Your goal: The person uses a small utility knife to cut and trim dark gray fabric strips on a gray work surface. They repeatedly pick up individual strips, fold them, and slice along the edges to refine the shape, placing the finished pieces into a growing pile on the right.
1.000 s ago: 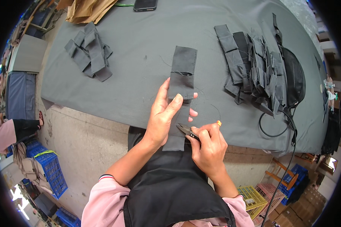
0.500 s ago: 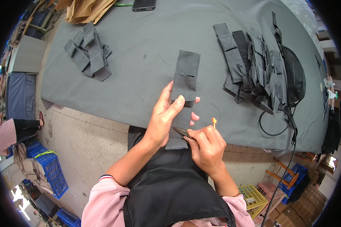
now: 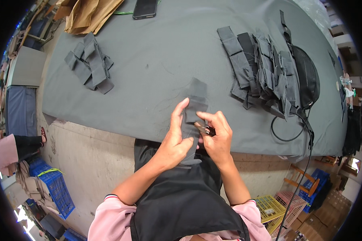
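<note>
My left hand (image 3: 173, 142) is closed around a dark grey fabric strip (image 3: 196, 105), thumb on top and some fingertips showing beyond its right edge. The strip runs lengthwise over the table's near edge, with a folded flap in its middle. In my right hand (image 3: 218, 140) is a pair of small dark thread snips (image 3: 206, 129), their tips pointing left against the strip. The right thumb and forefinger reach to the flap's edge. Part of the snips is hidden in the palm.
A grey cloth-covered table (image 3: 149, 88) carries a small pile of strips (image 3: 93, 66) at left and a larger pile (image 3: 265, 68) at right. Beside that lie a black pouch (image 3: 305, 76) and cable (image 3: 272, 130). A phone (image 3: 145, 9) and brown paper (image 3: 88, 16) lie at the back.
My right hand has moved up along the strip with the snips, from its lower end to the flap. The strip has shifted nearer to me, and my left thumb has slid lower on it.
</note>
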Demonstrator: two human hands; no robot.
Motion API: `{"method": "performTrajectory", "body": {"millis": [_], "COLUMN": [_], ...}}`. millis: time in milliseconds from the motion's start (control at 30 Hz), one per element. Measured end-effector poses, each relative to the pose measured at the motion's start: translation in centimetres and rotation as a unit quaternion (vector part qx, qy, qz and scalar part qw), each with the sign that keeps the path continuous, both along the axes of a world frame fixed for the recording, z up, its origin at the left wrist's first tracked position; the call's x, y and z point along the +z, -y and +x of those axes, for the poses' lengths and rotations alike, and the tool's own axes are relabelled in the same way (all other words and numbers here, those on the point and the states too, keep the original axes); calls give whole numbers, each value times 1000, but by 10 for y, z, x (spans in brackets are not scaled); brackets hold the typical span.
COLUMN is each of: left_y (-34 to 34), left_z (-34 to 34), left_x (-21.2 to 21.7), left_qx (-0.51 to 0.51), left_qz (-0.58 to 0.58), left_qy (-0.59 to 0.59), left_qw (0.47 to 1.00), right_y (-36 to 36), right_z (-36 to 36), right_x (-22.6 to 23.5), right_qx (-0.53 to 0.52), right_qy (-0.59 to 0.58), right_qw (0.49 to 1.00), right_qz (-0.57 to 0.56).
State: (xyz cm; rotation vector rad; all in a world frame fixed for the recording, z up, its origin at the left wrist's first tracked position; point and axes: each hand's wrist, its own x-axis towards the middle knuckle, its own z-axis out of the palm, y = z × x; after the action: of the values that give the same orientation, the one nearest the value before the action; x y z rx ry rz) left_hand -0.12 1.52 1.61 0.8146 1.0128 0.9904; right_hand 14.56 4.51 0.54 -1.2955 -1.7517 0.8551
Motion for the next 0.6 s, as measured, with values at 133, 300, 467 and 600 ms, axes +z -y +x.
{"method": "performTrajectory", "body": {"millis": [133,300,467,600], "left_y": [9,17,2,-6], "left_z": [2,-1,-6,-13], "left_x": [3,-6,2,6], "left_qx": [18,-15,-23,-49], "left_qz": [-68,-119,336,390], "left_qy": [69,93,-322,-360], "left_qw": [995,988,885,846], "right_y": [-9,-17,-21,-25], "right_z": [3,4,-5,-4], "right_x": [-6,5,-9,-13], "right_qx": [-42,-56,-14,34], "right_qy": [-196,-492,-398,-327], "right_qw": [979,811,860,894], "right_qz": [-40,-312,-320,-305]}}
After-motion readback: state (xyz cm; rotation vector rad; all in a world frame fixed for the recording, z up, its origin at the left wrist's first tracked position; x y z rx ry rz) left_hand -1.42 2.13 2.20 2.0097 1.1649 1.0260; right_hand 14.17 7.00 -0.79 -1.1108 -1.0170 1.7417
